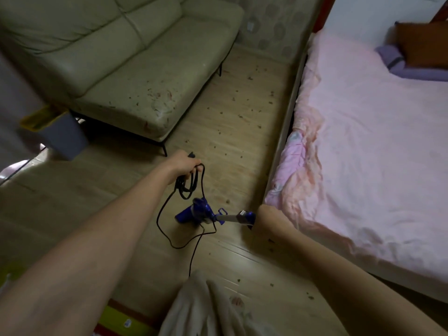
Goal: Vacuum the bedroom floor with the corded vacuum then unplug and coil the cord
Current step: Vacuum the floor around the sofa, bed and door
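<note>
Both bare forearms reach forward and down from the lower corners of the view. The left hand (185, 162) is stretched farther out, knuckles up, its fingers curled round a bunch of looped black cord (188, 184) that hangs just below the fist, with the plug end poking out beyond the knuckles. The right hand (265, 218) sits nearer and lower, its back toward the camera and fingers hidden from view, wrapped at the handle end of the vacuum (201, 213), which juts out to its left.
</note>
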Demonstrator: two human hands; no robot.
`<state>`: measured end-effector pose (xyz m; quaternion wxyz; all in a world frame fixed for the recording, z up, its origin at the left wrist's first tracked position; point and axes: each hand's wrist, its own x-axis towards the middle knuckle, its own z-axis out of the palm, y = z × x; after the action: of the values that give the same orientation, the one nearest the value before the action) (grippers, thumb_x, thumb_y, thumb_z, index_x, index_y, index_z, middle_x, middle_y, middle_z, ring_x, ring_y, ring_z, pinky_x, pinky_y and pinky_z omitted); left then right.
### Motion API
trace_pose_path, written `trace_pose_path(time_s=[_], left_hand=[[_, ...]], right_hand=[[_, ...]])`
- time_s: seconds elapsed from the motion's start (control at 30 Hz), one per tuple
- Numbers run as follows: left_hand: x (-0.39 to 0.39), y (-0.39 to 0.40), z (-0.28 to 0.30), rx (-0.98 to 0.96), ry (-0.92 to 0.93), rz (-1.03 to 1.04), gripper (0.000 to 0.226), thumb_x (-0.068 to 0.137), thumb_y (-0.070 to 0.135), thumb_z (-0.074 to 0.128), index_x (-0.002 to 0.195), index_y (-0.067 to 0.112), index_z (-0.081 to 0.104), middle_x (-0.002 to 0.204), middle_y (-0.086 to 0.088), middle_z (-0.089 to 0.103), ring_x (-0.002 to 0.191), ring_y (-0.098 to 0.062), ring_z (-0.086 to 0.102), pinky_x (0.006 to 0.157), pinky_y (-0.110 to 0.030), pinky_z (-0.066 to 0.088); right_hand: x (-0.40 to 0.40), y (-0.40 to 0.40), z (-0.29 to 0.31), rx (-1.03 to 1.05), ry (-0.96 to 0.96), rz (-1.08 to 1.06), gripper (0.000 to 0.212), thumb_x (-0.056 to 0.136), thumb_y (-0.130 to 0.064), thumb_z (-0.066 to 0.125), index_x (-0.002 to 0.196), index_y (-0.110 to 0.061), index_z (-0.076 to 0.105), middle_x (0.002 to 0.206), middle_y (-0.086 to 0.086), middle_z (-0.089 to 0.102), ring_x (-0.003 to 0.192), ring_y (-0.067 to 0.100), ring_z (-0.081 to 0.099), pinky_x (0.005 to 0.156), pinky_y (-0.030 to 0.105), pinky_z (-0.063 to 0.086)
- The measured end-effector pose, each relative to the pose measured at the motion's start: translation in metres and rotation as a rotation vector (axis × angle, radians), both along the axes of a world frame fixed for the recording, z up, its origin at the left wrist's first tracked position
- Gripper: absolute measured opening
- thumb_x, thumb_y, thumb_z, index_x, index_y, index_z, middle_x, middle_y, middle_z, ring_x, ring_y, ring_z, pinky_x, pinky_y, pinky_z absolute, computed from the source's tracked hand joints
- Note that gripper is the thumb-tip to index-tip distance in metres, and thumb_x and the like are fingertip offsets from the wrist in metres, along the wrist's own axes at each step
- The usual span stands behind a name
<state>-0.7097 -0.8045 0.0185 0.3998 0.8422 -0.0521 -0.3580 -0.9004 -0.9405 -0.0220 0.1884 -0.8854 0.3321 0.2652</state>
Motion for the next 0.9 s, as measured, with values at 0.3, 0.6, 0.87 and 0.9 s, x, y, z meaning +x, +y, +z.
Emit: trace_pose_path(time_s=[0.3,0.6,0.87,0.9], left_hand=[[-0.050,-0.051,0.008,-0.066,0.006,-0.120,0.021,0.099,0.020,0.048,0.096,0.008,0.066,0.064,0.005,0.055,0.056,-0.007,0.044,0.056,-0.019,0.040],[-0.043,-0.045,-0.009,-0.029,0.030,-0.078,0.022,0.099,0.020,0.048,0.093,0.007,0.066,0.061,0.003,0.052,0.053,-0.010,0.043,0.054,-0.021,0.038],[0.014,-0.014,-0.027,0.047,0.017,0.008,0.022,0.098,0.019,0.048,0.087,0.009,0.064,0.066,0.000,0.054,0.057,-0.011,0.043,0.059,-0.024,0.038],[0.018,-0.009,-0.031,0.056,0.023,0.018,0.021,0.098,0.020,0.049,0.087,0.009,0.064,0.066,0.000,0.053,0.056,-0.011,0.043,0.059,-0.024,0.038]], right_hand=[[-0.052,-0.021,0.011,0.074,-0.050,-0.109,0.009,0.091,-0.013,0.061,0.093,-0.014,0.053,0.071,-0.003,0.046,0.054,0.007,0.045,0.040,0.018,0.032],[-0.060,0.014,-0.043,0.335,0.043,-0.436,0.030,0.092,-0.011,0.059,0.120,-0.003,0.050,0.087,0.008,0.058,0.065,0.014,0.061,0.056,0.023,0.056],[0.044,0.013,-0.062,0.437,-0.027,-0.497,0.020,0.092,-0.011,0.058,0.110,-0.007,0.048,0.089,0.010,0.059,0.073,0.019,0.062,0.072,0.030,0.059],[0.054,0.014,-0.062,0.447,-0.023,-0.488,0.019,0.092,-0.011,0.058,0.108,-0.008,0.048,0.089,0.010,0.059,0.072,0.019,0.061,0.070,0.030,0.059]])
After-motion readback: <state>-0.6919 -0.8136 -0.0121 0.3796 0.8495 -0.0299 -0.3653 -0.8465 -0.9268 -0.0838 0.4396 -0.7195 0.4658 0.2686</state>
